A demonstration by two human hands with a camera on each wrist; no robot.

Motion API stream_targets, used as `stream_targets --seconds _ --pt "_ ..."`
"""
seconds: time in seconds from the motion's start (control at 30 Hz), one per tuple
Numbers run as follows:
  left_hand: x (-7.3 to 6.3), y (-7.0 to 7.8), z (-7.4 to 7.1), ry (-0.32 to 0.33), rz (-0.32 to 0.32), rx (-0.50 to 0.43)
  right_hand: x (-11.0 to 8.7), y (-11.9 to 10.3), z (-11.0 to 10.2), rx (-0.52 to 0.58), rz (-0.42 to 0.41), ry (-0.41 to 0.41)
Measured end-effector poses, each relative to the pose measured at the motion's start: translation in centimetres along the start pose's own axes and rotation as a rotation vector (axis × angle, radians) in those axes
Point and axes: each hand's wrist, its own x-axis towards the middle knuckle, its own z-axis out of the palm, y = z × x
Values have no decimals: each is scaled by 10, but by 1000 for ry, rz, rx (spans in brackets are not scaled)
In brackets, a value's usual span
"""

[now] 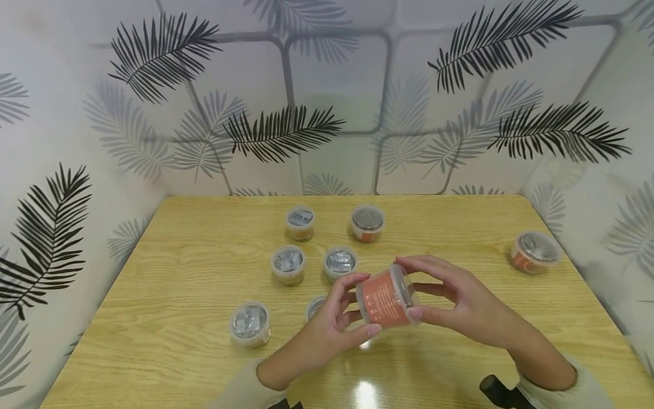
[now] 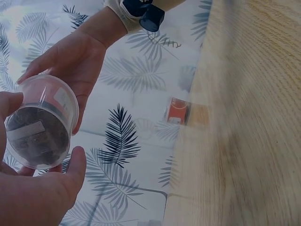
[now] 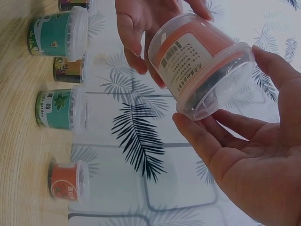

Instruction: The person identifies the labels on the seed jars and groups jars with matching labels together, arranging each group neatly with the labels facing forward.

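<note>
One orange-labelled tub (image 1: 383,298) tilts above the table (image 1: 179,318), its base (image 1: 362,304) gripped by the left hand (image 1: 332,326), its lid (image 2: 40,141) pinched by the right hand (image 1: 470,304), likely to steady both ends.

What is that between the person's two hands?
An orange-labelled tub, held tilted: the left hand grips its base end, the right hand its lidded end. The head view shows this.

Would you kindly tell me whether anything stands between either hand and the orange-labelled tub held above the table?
Nothing visible does: the left hand grips the orange-labelled tub near its base, and the right hand holds it by its lid.
</note>
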Motion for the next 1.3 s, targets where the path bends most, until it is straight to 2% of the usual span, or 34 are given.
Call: stream_targets --seconds 0.2,0.37,0.6,0.83,1.0,1.23,1.3 --pt "-1 0 0 -14 -17 -37 0 -1 0 2 -4 3" --pt "-1 -1 0 -25 15 -67 -1 -2 1 -3 -10 2" --pt "-1 -3 3 42 43 -52 -3 -3 1 -57 -12 -17" --pt "1 -4 6 78 154 4 -4 -2 0 -46 -45 -19" --pt "0 -1 10 96 201 74 -3 1 -1 -11 -2 -16" --pt "0 18 19 115 278 218 -3 3 -1 14 22 -15" --pt "0 22 20 114 278 241 -3 3 -1 16 23 -12"
